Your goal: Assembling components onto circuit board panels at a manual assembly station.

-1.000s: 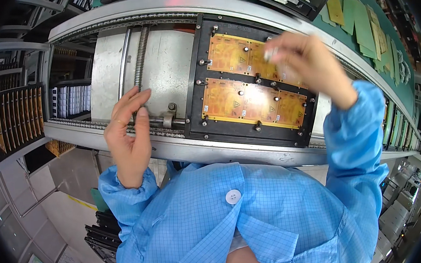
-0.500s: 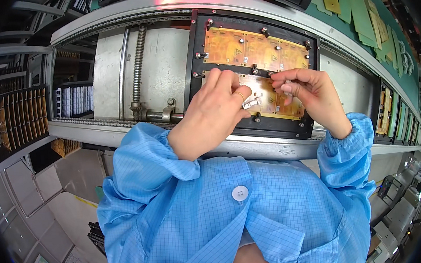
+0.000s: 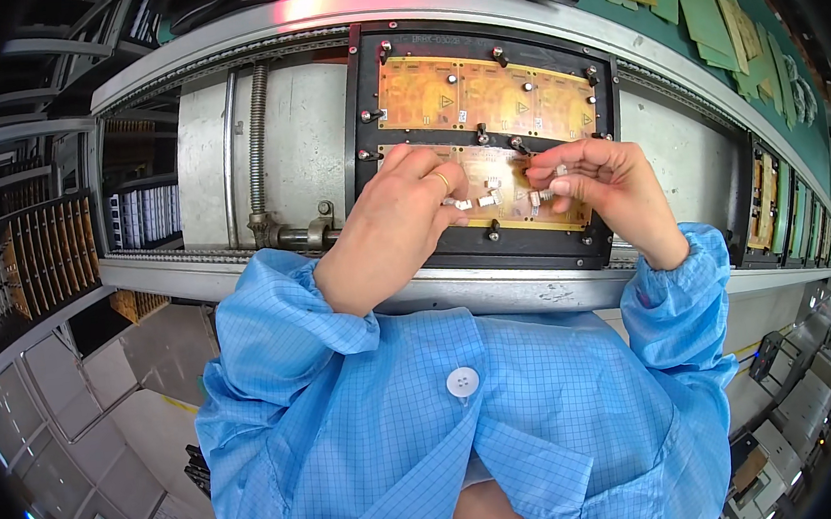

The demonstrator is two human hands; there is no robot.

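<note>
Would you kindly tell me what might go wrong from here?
Small white parts seem to lie loose on the lower yellow board; the left hand, close beside them, could knock them askew. The pinched white part in the right hand might slip onto the black frame.

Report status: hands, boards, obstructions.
Left hand over lower boards, grip unclear. Right hand pinching small white part. Loose white connectors on lower boards. Left hand hides their left end.

- Boards [image 3: 493, 96]: yellow-orange, lying flat in two rows; the lower row shines with glare.
- Frame [image 3: 543, 251]: black, flat, surrounding both rows.
- Pieces [image 3: 487, 200]: small, white, blocky, several scattered at odd angles over the lower row.
</note>
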